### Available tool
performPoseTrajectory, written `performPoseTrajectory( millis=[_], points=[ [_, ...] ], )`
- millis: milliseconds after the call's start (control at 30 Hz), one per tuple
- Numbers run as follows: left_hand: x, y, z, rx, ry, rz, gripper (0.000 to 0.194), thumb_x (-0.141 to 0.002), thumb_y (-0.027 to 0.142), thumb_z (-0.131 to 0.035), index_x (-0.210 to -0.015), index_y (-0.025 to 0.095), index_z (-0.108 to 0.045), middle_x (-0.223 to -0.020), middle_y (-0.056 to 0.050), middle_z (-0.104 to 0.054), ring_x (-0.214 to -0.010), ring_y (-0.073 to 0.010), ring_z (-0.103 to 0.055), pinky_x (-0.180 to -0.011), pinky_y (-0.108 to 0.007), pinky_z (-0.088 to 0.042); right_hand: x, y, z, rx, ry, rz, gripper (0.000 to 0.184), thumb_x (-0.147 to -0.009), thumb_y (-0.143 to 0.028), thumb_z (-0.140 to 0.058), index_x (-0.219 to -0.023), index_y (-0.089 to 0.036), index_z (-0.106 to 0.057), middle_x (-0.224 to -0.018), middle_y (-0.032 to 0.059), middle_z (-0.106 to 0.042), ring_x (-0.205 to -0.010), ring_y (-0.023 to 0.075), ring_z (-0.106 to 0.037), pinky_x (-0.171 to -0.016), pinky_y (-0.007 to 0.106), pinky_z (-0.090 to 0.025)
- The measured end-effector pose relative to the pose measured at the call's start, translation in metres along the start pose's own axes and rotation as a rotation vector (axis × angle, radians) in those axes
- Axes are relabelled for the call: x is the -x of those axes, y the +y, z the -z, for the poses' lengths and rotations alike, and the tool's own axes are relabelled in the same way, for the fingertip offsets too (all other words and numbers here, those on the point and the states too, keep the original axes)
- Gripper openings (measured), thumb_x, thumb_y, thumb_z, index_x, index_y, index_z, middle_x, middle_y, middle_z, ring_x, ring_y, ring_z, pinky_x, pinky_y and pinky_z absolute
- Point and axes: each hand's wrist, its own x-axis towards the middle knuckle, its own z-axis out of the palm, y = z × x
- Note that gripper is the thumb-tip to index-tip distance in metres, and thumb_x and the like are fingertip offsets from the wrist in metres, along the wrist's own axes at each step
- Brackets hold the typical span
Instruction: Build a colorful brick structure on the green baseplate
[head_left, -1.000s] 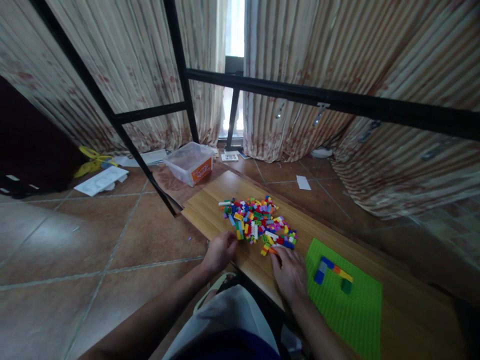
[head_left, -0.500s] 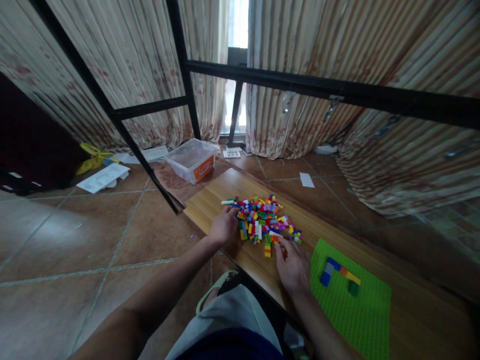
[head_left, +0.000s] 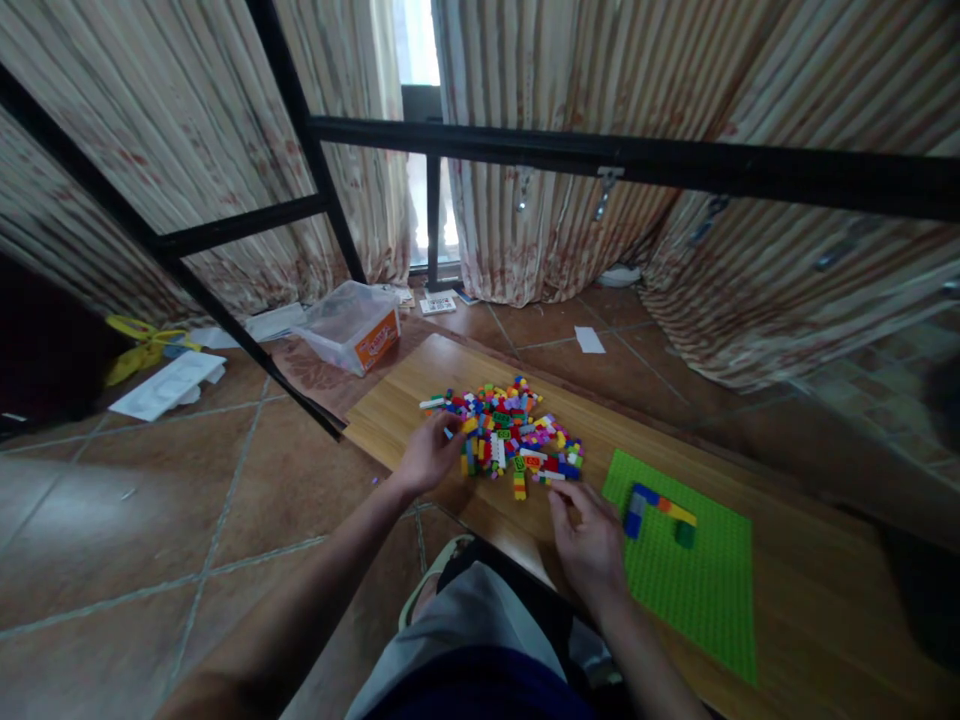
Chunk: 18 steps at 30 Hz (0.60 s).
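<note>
A loose pile of small coloured toy bricks (head_left: 499, 425) lies on the wooden table. At its left edge is my left hand (head_left: 429, 455), fingers curled, with a small light-blue brick (head_left: 448, 433) showing between thumb and fingers. My right hand (head_left: 589, 535) hovers at the pile's near right edge, its thumb and forefinger brought together; what they hold, if anything, is too small to make out. Close to those fingertips lies a white brick (head_left: 552, 476). Right of this hand, a green baseplate (head_left: 697, 600) carries an angled row of blue, orange, yellow and green bricks (head_left: 646, 494).
Beyond the table's far left end, a clear plastic box (head_left: 337, 325) with an orange label stands on the floor. A black metal frame (head_left: 525, 145) crosses in front of striped curtains. White packaging (head_left: 169, 385) and a paper sheet (head_left: 589, 340) lie on the tiles.
The view has turned a little, shifting the scene leftward. My right hand has drawn back slightly from the pile's near edge. The left hand stays at the pile's left side.
</note>
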Motion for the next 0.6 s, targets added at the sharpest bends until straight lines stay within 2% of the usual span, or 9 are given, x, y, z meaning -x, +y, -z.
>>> performPoseTrajectory(
  millis=[133, 233, 367, 467, 600],
  points=[
    [0.034, 0.025, -0.022, 0.765, -0.27, 0.274, 0.033, -0.078, 0.045, -0.071, -0.087, 0.015, -0.061, -0.067, 0.004, -0.051, -0.053, -0.0054, -0.04, -0.051, -0.018, -0.032, 0.002, -0.024, 0.003, -0.252, -0.041, -0.087, 0.027, -0.092, -0.04, -0.053, -0.107, -0.022, -0.066, -0.102, 0.0063, -0.07, -0.09, 0.0184, -0.063, -0.083, 0.034, -0.049],
    [0.058, 0.041, -0.044, 1.015, -0.372, 0.438, 0.039, -0.066, 0.042, -0.083, -0.086, 0.014, -0.063, -0.065, 0.005, -0.05, -0.052, -0.0041, -0.041, -0.05, -0.018, -0.033, 0.006, -0.039, 0.004, -0.39, -0.056, -0.163, 0.033, -0.088, -0.043, -0.058, -0.114, -0.023, -0.064, -0.106, 0.0059, -0.069, -0.094, 0.0182, -0.063, -0.085, 0.034, -0.05],
    [0.073, 0.051, -0.063, 1.03, -0.414, 0.415, 0.036, -0.067, 0.036, -0.084, -0.089, 0.013, -0.067, -0.074, 0.001, -0.059, -0.057, -0.0049, -0.047, -0.053, -0.019, -0.037, 0.015, -0.046, 0.007, -0.469, -0.04, -0.276, 0.03, -0.085, -0.04, -0.063, -0.11, -0.024, -0.067, -0.101, 0.0044, -0.07, -0.089, 0.017, -0.064, -0.083, 0.032, -0.051],
    [0.078, 0.054, -0.067, 0.998, -0.431, 0.397, 0.037, -0.069, 0.036, -0.083, -0.094, 0.015, -0.067, -0.078, 0.0, -0.062, -0.061, -0.0072, -0.053, -0.057, -0.02, -0.041, 0.027, -0.043, 0.014, -0.505, -0.001, -0.331, 0.026, -0.086, -0.038, -0.062, -0.106, -0.024, -0.07, -0.098, 0.0043, -0.069, -0.089, 0.0168, -0.065, -0.081, 0.03, -0.052],
    [0.086, 0.056, -0.073, 0.89, -0.48, 0.37, 0.037, -0.073, 0.04, -0.079, -0.1, 0.017, -0.067, -0.082, -0.001, -0.065, -0.067, -0.0093, -0.056, -0.061, -0.021, -0.043, 0.048, -0.034, 0.023, -0.531, -0.042, -0.37, 0.024, -0.085, -0.036, -0.063, -0.104, -0.025, -0.073, -0.095, 0.0044, -0.069, -0.089, 0.0176, -0.065, -0.082, 0.031, -0.052]
  ],
)
